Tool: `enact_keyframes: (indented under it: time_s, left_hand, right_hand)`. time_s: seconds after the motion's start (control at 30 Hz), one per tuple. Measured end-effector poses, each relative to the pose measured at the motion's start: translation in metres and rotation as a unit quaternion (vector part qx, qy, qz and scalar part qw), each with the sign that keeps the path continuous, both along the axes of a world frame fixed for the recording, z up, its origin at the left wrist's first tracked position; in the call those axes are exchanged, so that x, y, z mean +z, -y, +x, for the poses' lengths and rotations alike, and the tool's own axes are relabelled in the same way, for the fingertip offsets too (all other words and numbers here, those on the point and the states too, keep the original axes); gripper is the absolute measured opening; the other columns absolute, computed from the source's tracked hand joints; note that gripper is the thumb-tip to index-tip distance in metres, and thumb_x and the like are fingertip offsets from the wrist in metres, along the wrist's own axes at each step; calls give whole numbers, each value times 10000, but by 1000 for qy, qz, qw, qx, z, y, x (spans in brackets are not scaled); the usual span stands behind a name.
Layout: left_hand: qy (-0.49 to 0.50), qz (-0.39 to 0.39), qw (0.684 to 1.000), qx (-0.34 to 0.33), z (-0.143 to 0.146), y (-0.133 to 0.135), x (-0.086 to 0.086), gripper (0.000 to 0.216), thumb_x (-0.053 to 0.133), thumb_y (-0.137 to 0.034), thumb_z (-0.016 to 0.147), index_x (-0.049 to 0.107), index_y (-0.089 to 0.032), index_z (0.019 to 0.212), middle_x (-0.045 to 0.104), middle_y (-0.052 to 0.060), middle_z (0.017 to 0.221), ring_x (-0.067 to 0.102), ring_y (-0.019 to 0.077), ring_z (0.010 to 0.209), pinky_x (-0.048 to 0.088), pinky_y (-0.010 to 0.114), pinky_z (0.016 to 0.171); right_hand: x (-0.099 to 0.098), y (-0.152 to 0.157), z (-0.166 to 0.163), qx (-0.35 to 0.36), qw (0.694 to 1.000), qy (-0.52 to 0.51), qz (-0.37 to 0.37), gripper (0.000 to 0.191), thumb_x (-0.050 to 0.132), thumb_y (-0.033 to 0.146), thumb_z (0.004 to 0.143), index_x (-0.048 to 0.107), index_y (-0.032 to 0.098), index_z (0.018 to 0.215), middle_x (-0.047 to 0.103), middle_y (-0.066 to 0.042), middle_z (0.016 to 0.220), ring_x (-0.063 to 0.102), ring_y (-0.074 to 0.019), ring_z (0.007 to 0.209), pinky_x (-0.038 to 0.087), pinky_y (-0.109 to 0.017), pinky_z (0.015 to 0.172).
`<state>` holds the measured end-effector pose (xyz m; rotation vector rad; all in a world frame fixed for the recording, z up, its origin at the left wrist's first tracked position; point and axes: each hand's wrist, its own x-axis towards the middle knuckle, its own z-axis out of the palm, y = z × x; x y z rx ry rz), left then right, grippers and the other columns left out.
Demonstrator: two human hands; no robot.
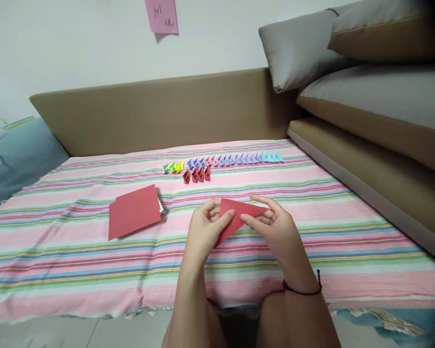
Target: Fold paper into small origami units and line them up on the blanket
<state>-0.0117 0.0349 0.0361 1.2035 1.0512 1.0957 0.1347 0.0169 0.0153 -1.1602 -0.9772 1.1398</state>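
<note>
A red sheet of paper (239, 210), folded into a triangle, is held up between both hands above the striped cloth. My left hand (208, 224) grips its left side, thumb pressed on the front face and fingers behind. At the triangle's right part, my right hand (273, 222) has its thumb on the lower edge, and the index finger stretches along the top near the right corner. The fingers behind the paper are partly hidden. Left of my hands lies a stack of red paper (134, 212), with a pale edge showing at its right.
Small red folded paper pieces (201, 175) stand in a short row beyond my hands. Behind them runs a longer row of green, yellow, purple, pink and blue folded pieces (246, 158). Grey cushions (380, 96) pile up at the right; a brown backrest (159, 113) borders the far side.
</note>
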Motion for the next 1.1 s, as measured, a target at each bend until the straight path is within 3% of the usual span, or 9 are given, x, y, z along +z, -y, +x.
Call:
enact_keyframes:
  time_s: [0.17, 0.27, 0.33, 0.6, 1.1]
  left_hand:
    - [-33, 16, 999, 18, 3, -1, -1, 193, 748, -276, 668, 629, -129, 706, 705, 26, 703, 625, 116, 615, 465, 189, 572]
    - [-38, 14, 999, 12, 3, -2, -3, 178, 747, -270, 666, 650, -126, 708, 699, 21, 680, 614, 114, 598, 447, 187, 549]
    - [-32, 5, 999, 1, 3, -1, -3, 181, 743, -277, 671, 659, -126, 727, 703, 25, 691, 618, 120, 604, 444, 192, 547]
    - [-68, 44, 996, 31, 1, -3, -3, 179, 678, -300, 728, 685, -125, 764, 698, 43, 722, 615, 141, 642, 435, 213, 576]
    - [-101, 67, 992, 41, 0, -4, -5, 144, 672, -280, 729, 694, -138, 730, 713, 54, 741, 636, 164, 674, 450, 227, 601]
  right_hand:
    - [-2, -2, -3, 14, 1000, 4, 10, 497, 749, 312, 670, 578, 163, 1112, 670, 2, 693, 630, -140, 640, 508, -251, 605]
    - [-4, -3, -2, 11, 1000, 15, 25, 274, 712, 354, 711, 661, 159, 896, 684, -25, 733, 634, -151, 679, 516, -268, 643]
    - [-4, -3, 0, 2, 999, 26, 34, 224, 704, 365, 716, 678, 156, 793, 692, -41, 746, 636, -163, 684, 521, -280, 646]
    - [-2, -1, -2, 38, 998, 49, 28, 226, 712, 376, 700, 696, 160, 766, 702, -42, 700, 647, -184, 637, 527, -290, 591]
    - [5, 2, -4, -12, 990, 128, 60, 135, 664, 304, 736, 708, 182, 701, 714, -28, 709, 648, -184, 662, 506, -279, 615]
